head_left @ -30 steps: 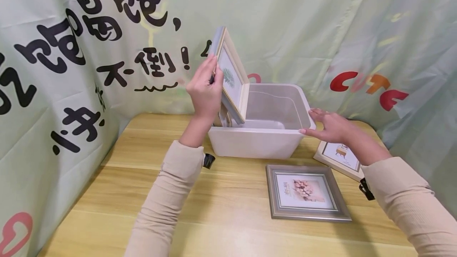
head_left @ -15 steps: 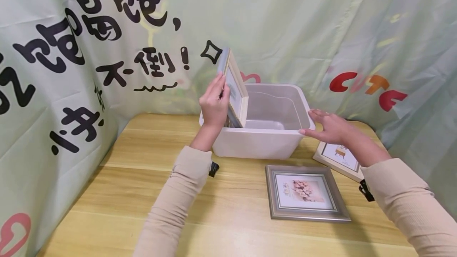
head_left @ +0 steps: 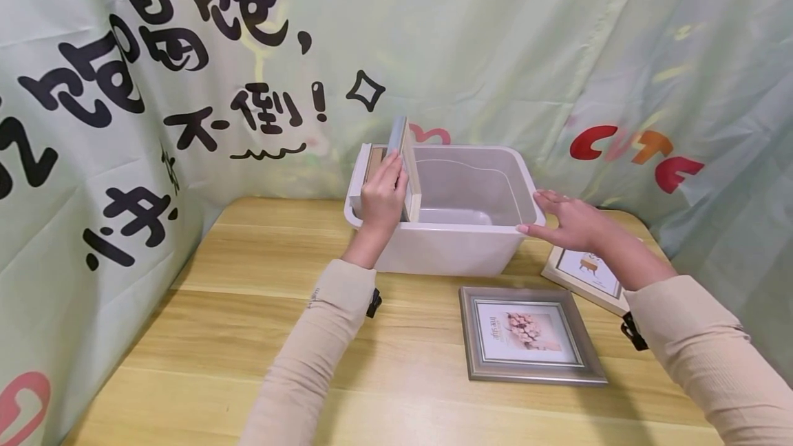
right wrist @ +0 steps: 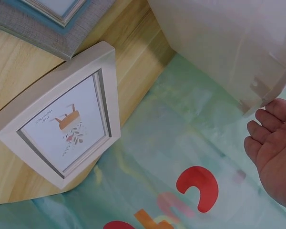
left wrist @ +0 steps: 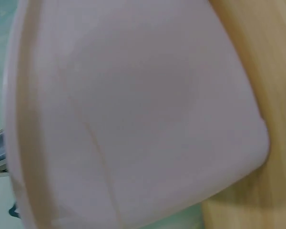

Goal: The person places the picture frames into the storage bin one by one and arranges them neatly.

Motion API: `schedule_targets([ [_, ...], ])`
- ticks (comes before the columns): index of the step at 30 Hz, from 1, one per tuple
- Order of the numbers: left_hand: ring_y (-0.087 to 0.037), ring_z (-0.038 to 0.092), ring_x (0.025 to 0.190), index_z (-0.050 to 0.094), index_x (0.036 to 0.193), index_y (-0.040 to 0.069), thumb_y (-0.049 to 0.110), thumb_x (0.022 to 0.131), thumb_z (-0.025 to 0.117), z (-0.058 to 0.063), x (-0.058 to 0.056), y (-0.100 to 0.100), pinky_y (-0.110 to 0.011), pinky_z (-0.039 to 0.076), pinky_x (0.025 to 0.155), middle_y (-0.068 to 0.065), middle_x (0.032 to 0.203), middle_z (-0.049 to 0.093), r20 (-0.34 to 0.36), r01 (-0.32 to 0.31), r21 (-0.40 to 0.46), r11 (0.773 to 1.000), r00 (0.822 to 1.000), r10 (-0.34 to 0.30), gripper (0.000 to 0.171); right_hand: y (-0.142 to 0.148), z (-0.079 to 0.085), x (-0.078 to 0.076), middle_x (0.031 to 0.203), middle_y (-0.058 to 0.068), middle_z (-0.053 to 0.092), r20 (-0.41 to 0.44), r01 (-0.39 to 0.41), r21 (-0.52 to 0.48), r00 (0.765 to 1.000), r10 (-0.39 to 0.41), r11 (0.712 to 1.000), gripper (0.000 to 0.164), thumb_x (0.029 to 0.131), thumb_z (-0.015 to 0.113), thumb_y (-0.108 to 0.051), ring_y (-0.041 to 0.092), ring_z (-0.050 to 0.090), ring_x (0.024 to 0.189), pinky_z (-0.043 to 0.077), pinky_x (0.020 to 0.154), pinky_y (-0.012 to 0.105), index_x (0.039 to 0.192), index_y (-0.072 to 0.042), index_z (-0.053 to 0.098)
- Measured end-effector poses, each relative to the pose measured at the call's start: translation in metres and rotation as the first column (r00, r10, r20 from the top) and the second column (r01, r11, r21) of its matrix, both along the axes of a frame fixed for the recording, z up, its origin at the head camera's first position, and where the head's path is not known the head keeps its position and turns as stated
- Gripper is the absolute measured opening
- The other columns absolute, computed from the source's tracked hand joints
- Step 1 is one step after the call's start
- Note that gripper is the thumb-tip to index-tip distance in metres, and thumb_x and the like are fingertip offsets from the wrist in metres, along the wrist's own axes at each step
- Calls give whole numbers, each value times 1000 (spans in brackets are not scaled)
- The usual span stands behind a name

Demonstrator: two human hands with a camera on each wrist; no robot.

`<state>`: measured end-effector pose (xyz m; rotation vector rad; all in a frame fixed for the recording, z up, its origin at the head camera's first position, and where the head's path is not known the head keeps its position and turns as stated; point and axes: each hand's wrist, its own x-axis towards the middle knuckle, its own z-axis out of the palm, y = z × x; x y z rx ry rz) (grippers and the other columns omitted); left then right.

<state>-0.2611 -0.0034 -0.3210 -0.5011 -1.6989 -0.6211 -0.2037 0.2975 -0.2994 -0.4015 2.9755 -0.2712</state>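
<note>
In the head view, my left hand (head_left: 383, 193) grips the edge of a light wooden picture frame (head_left: 414, 174). This frame stands nearly upright inside the white plastic bin (head_left: 442, 250), toward its left end. Other frames (head_left: 364, 174) stand to its left in the bin, partly hidden by the hand. My right hand (head_left: 573, 220) rests on the bin's right front corner, thumb on the front rim and fingers along the right rim. The bin's wall (left wrist: 143, 105) fills most of the left wrist view.
A grey-brown frame with a pink flower picture (head_left: 533, 336) lies flat on the wooden table (head_left: 396, 398) in front of the bin. Behind it to the right lies a pale frame (right wrist: 66, 124), partly under the right forearm in the head view. A printed curtain (head_left: 495, 54) hangs behind.
My left hand has lowered the light wooden frame into the bin, moving down and slightly right, and the frame now stands more upright. My right hand stays on the bin's corner.
</note>
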Motion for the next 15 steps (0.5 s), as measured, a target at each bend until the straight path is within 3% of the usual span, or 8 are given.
schedule_targets([
  [8, -24, 70, 88, 71, 89, -5, -4, 76, 67, -17, -5, -3, -29, 57, 74, -16, 96, 72, 77, -10, -67, 998, 997, 15, 14, -1, -1, -1, 147, 31, 24, 3, 4, -10, 1000, -4, 1000, 88, 86, 49, -59, 51, 25, 133, 28, 100, 69, 144, 3, 24],
  [15, -27, 69, 91, 69, 93, -6, 0, 80, 65, -19, -1, -6, -32, 57, 75, -18, 100, 70, 197, -14, -131, 991, 980, 40, 15, -1, -1, -1, 147, 31, 24, -2, 1, -9, 1000, -1, 1000, 88, 87, 49, -58, 50, 25, 133, 29, 100, 68, 144, 4, 24],
])
